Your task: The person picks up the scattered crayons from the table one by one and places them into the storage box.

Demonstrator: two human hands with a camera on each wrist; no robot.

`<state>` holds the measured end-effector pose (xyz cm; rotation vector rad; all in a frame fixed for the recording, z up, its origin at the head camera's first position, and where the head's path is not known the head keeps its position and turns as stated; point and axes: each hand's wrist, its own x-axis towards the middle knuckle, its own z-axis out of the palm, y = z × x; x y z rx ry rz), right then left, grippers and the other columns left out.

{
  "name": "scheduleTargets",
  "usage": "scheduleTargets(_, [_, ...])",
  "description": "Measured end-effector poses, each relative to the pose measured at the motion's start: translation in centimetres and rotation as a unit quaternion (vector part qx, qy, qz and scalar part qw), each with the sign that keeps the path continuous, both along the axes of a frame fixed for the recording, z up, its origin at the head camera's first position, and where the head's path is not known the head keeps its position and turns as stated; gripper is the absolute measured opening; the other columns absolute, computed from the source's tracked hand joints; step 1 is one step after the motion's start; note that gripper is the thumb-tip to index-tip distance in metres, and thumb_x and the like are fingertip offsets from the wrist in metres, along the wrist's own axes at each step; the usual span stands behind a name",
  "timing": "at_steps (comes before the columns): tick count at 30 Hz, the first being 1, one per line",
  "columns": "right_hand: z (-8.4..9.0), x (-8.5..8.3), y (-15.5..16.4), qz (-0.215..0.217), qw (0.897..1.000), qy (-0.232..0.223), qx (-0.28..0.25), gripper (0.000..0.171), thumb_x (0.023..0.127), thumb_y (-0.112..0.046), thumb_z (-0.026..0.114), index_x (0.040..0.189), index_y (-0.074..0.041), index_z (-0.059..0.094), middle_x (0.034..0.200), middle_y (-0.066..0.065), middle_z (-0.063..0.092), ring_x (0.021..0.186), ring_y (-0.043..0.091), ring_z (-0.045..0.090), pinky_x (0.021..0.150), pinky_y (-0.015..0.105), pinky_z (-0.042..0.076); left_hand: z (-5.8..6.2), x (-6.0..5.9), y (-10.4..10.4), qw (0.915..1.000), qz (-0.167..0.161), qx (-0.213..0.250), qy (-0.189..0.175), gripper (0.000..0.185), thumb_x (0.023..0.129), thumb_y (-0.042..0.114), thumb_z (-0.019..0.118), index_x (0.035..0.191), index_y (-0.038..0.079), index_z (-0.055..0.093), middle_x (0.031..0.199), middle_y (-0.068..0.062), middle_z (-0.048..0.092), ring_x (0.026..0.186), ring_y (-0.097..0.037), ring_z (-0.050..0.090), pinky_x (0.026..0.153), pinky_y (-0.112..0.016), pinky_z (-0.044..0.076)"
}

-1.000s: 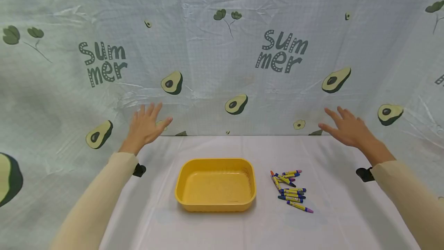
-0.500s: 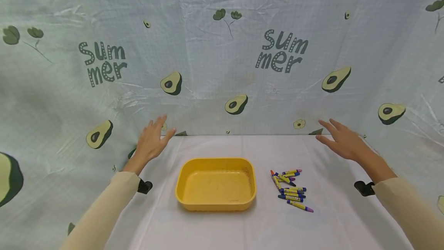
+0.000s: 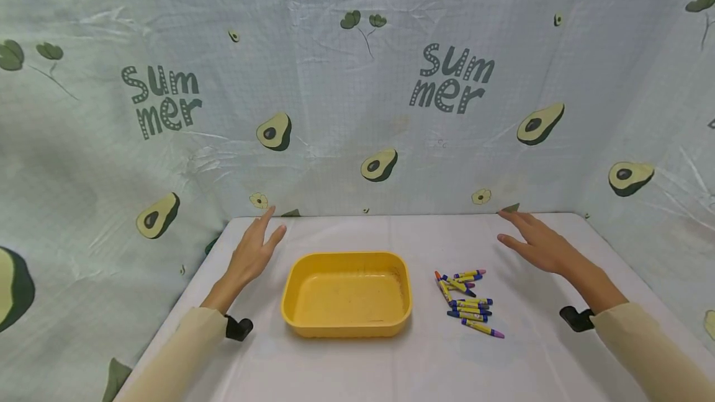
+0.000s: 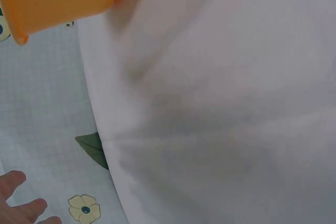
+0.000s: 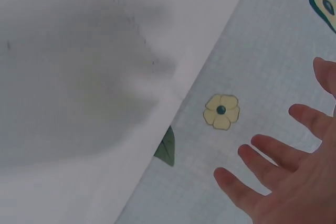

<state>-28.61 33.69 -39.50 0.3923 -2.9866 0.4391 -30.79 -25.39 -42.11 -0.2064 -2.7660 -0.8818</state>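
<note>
With nothing yet grasped, the left hand [image 3: 252,254] and right hand [image 3: 537,244] are held flat-fingered either side of the yellow tray [image 3: 347,325], the crayons [image 3: 467,302] lying just right of it, so a reach and pinch seems called for.

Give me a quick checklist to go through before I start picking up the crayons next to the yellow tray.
1. Right hand free: ok, fingers spread, holding nothing.
2. Left hand free: ok, open, beside the tray without touching it.
3. Crayons within reach: ok, probably; they lie in a loose pile on the table between the tray and the right hand.
4. Tray ready: ok, upright with nothing inside; some specks or marks on its floor.
5. Path from pile to tray: ok, only bare white tablecloth between them.
6. Crayons intact: cannot tell, too small to judge.
</note>
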Motion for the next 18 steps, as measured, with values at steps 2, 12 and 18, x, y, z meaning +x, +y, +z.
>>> scheduleTargets(2, [-0.2,0.2,-0.5,0.005,1.000,-0.003,-0.003,0.075,0.105,-0.053,0.051,0.156,-0.002,0.037,0.157,0.036,0.035,0.142,0.058,0.035,0.110,0.079,0.032,-0.4,0.4,0.4,0.9999,-0.011,0.012,-0.002,0.074,0.108,0.057,0.036,0.167,0.018,0.017,0.172,-0.018,0.022,0.157,-0.047,0.020,0.121,-0.075,0.019])
scheduleTargets(12, [-1.8,1.0,-2.2,0.039,0.998,-0.027,-0.038,0.061,0.104,-0.044,0.057,0.151,-0.005,0.049,0.148,0.026,0.055,0.130,0.046,0.056,0.102,0.068,0.050,-2.2,1.9,2.3,0.9942,-0.053,0.081,-0.046,0.065,0.111,0.050,0.032,0.167,0.018,0.021,0.169,-0.017,0.030,0.155,-0.042,0.030,0.126,-0.063,0.021])
scheduleTargets(18, [-2.4,1.1,-3.1,0.078,0.994,-0.045,-0.068,0.050,0.102,-0.032,0.064,0.141,-0.002,0.058,0.134,0.022,0.066,0.117,0.037,0.065,0.096,0.056,0.058,-2.9,2.7,3.2,0.9870,-0.061,0.117,-0.093,0.061,0.111,0.052,0.025,0.166,0.023,0.024,0.164,-0.019,0.040,0.149,-0.043,0.041,0.122,-0.064,0.033])
